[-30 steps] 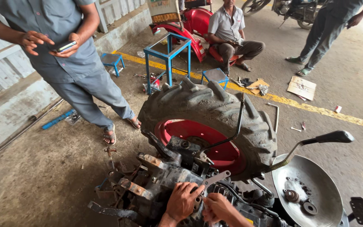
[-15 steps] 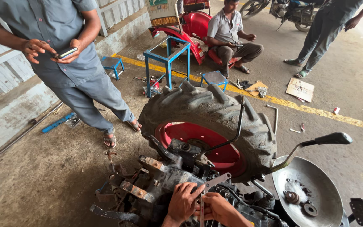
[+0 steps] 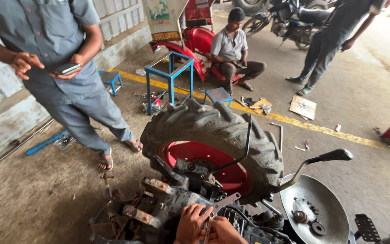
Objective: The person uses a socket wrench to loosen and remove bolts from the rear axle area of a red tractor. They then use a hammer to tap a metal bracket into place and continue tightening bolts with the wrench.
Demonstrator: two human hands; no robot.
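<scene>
At the bottom edge, my left hand [image 3: 191,222] and my right hand [image 3: 224,231] are closed together on a flat metal wrench [image 3: 222,203]. Its ring end points up and to the right, over the greasy engine block [image 3: 159,212] of a small tractor. Just beyond the hands stands a big lugged tyre [image 3: 213,131] on a red wheel rim [image 3: 190,156]. A black-knobbed lever [image 3: 335,155] sticks out to the right above a round metal pan [image 3: 314,199] holding several small parts.
A person in grey holding a phone [image 3: 67,68] stands at the left on the concrete floor. A blue metal stool frame [image 3: 169,74] and a seated person [image 3: 235,49] are behind the tyre; another person stands by motorcycles at the top right. A yellow floor line [image 3: 321,129] crosses behind.
My hands have shifted slightly on the wrench over the engine. The standing person at the left has moved their hands a little around the phone.
</scene>
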